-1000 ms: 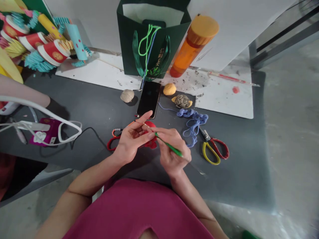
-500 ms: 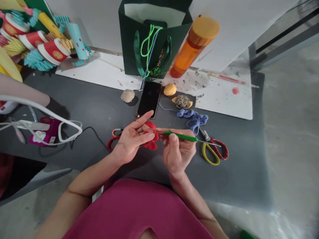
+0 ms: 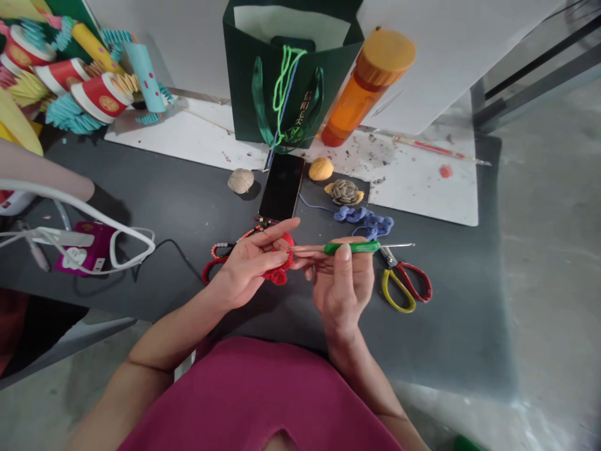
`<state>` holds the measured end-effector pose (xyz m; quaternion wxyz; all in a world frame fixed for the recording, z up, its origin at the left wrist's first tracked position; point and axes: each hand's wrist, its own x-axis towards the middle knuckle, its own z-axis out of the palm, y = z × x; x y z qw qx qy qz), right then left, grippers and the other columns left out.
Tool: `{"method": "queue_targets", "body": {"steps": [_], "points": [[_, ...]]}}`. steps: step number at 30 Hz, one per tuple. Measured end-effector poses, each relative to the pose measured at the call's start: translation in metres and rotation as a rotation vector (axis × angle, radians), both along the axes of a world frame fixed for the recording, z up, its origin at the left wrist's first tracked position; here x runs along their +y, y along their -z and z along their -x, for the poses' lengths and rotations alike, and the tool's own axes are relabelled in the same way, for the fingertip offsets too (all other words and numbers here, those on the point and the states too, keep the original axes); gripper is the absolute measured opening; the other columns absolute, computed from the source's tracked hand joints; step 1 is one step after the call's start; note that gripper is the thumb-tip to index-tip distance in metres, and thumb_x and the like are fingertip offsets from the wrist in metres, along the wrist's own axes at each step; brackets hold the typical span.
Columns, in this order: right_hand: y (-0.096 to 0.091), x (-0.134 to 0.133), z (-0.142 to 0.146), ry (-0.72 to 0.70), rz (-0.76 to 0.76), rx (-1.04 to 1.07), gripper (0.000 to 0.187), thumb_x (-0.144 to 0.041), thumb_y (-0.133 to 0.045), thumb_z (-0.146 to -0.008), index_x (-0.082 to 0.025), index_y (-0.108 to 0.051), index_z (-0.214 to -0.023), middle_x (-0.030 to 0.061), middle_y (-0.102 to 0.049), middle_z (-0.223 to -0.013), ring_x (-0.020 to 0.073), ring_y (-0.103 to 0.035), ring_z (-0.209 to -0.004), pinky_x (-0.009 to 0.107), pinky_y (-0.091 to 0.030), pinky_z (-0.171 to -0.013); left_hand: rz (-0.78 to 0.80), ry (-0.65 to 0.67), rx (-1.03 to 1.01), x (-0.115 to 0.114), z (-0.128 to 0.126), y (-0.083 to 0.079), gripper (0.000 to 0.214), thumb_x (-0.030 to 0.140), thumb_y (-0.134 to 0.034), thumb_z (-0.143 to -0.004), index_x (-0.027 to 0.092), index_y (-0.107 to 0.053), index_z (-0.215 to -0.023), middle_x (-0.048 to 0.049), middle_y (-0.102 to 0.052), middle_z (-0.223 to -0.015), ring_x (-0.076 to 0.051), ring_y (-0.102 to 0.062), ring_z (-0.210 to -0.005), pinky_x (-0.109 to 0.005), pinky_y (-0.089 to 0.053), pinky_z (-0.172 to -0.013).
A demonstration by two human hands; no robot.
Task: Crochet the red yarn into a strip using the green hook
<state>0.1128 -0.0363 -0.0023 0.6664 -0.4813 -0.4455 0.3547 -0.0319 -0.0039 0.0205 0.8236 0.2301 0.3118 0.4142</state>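
My left hand (image 3: pixel 248 263) is palm up over the dark table (image 3: pixel 164 207), its fingers closed on a small red crochet piece (image 3: pixel 280 270), with red yarn running over the forefinger. My right hand (image 3: pixel 342 282) grips a green-handled crochet hook (image 3: pixel 353 247), held level with its metal tip at the red piece. A red yarn loop and a string of beads (image 3: pixel 216 252) lie on the table just left of my left hand.
Yellow-and-red scissors (image 3: pixel 402 283) and blue yarn (image 3: pixel 366 220) lie to the right. A black phone (image 3: pixel 282 186), a beige ball (image 3: pixel 240 180), an orange ball (image 3: pixel 321 168), a green bag (image 3: pixel 291 75) and an orange bottle (image 3: pixel 366 88) stand behind. White cables (image 3: pixel 84 235) are at left.
My right hand has swung the hook from pointing down-right to lying level, handle toward the right. My left forefinger has dropped lower over the red piece.
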Motion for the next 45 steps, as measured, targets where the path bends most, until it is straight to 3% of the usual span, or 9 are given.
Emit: {"method": "queue_targets", "body": {"steps": [4, 8, 15, 22, 27, 40, 45], "points": [[-0.001, -0.004, -0.002, 0.035, -0.024, 0.026, 0.01, -0.036, -0.049, -0.11, -0.032, -0.055, -0.102, -0.0029, -0.075, -0.069, 0.0221, -0.077, -0.056, 0.034, -0.052, -0.047, 0.005, 0.028, 0.005, 0.0, 0.001, 0.002, 0.047, 0.027, -0.096, -0.072, 0.03, -0.085, -0.118, 0.0016, -0.071, -0.086, -0.009, -0.063, -0.079, -0.023, -0.054, -0.079], [-0.003, -0.01, -0.003, 0.113, -0.037, 0.003, 0.005, -0.036, -0.063, -0.105, -0.031, -0.061, -0.105, -0.0014, -0.075, -0.08, 0.021, -0.077, -0.058, 0.033, -0.05, -0.043, -0.032, 0.029, 0.012, 0.0, 0.003, 0.007, 0.049, 0.024, -0.092, -0.076, 0.031, -0.083, -0.124, 0.0033, -0.068, -0.082, -0.01, -0.063, -0.079, -0.025, -0.055, -0.083], [-0.005, -0.002, -0.001, 0.011, -0.028, 0.034, 0.012, -0.04, -0.05, -0.109, -0.031, -0.053, -0.101, -0.0032, -0.076, -0.065, 0.0206, -0.071, -0.045, 0.032, -0.044, -0.039, 0.044, 0.101, -0.043, 0.002, 0.003, 0.006, 0.043, 0.024, -0.092, -0.073, 0.028, -0.086, -0.115, 0.0, -0.073, -0.09, -0.008, -0.062, -0.078, -0.02, -0.052, -0.076], [-0.002, -0.001, -0.003, -0.064, 0.012, 0.067, 0.014, -0.039, -0.046, -0.11, -0.032, -0.052, -0.101, -0.0025, -0.078, -0.066, 0.0257, -0.083, -0.066, 0.036, -0.056, -0.051, -0.011, 0.074, -0.055, 0.001, 0.001, 0.005, 0.041, 0.021, -0.089, -0.073, 0.028, -0.086, -0.114, 0.0011, -0.066, -0.081, -0.009, -0.056, -0.072, -0.021, -0.049, -0.067], [0.0, 0.0, 0.0, -0.101, 0.009, 0.111, 0.012, -0.039, -0.047, -0.11, -0.032, -0.053, -0.102, -0.0047, -0.076, -0.064, 0.0252, -0.083, -0.066, 0.04, -0.063, -0.063, -0.098, 0.054, -0.042, -0.001, 0.0, 0.005, 0.044, 0.023, -0.088, -0.077, 0.031, -0.085, -0.12, 0.0022, -0.061, -0.08, -0.01, -0.057, -0.071, -0.024, -0.044, -0.063], [0.002, 0.0, -0.003, -0.065, 0.012, 0.094, 0.013, -0.036, -0.047, -0.11, -0.031, -0.053, -0.1, -0.0027, -0.08, -0.071, 0.0235, -0.079, -0.059, 0.035, -0.052, -0.051, -0.087, 0.05, -0.045, 0.0, 0.001, 0.008, 0.043, 0.026, -0.087, -0.077, 0.031, -0.085, -0.12, 0.0016, -0.062, -0.078, -0.012, -0.056, -0.074, -0.027, -0.046, -0.072], [-0.001, 0.0, -0.001, -0.053, 0.011, 0.064, 0.014, -0.041, -0.048, -0.11, -0.031, -0.051, -0.1, -0.0029, -0.078, -0.067, 0.0253, -0.081, -0.065, 0.039, -0.061, -0.059, -0.098, 0.063, -0.06, 0.0, 0.0, 0.008, 0.043, 0.022, -0.084, -0.079, 0.031, -0.084, -0.121, 0.0015, -0.064, -0.083, -0.01, -0.054, -0.07, -0.027, -0.047, -0.071]]}}
